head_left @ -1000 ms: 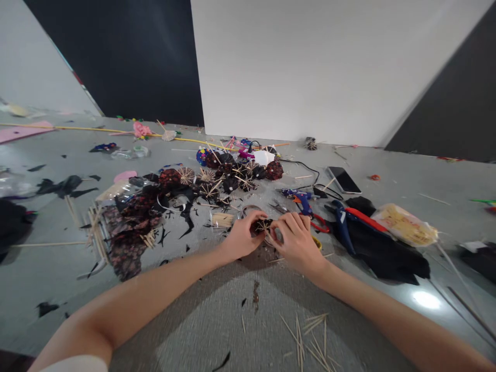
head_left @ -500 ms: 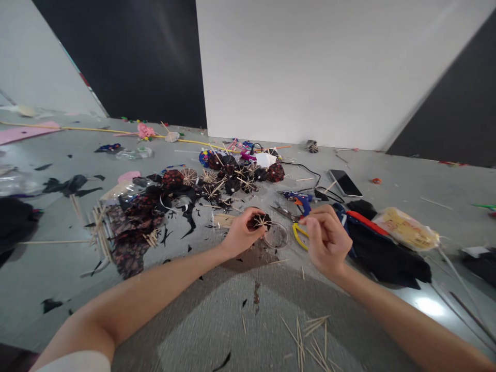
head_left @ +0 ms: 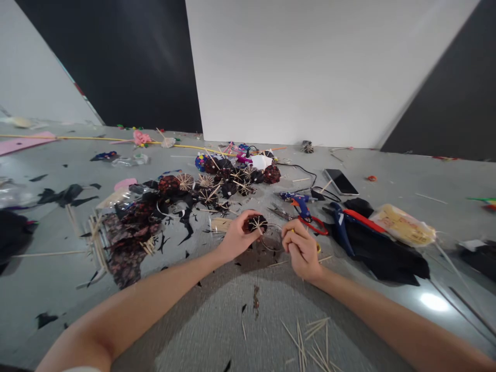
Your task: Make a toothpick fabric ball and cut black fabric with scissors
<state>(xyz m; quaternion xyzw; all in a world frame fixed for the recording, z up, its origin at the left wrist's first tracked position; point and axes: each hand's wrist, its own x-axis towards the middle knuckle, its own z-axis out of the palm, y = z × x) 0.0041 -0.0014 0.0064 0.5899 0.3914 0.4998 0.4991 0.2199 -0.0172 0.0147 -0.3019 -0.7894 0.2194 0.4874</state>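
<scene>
My left hand is closed around a small dark ball with pale sticks radiating across its face. To its right, my right hand is closed on a yellow-handled tool; yellow shows beside the fingers and behind the hand, while the rest is hidden. A clear ring, possibly a tape roll, lies on the floor between the hands. Just beyond my right hand are red-handled scissors and a blue glue gun.
Several similar stick-covered balls are piled ahead. Dark patterned fabric and stick bundles lie left. A phone, black cloth and a yellow-white packet are right. Loose thin sticks lie in front.
My right hand has moved left and down, closer to the ball, and now has the yellow-handled tool that lay beside it. The red scissor handles have come into view. My left hand keeps the ball.
</scene>
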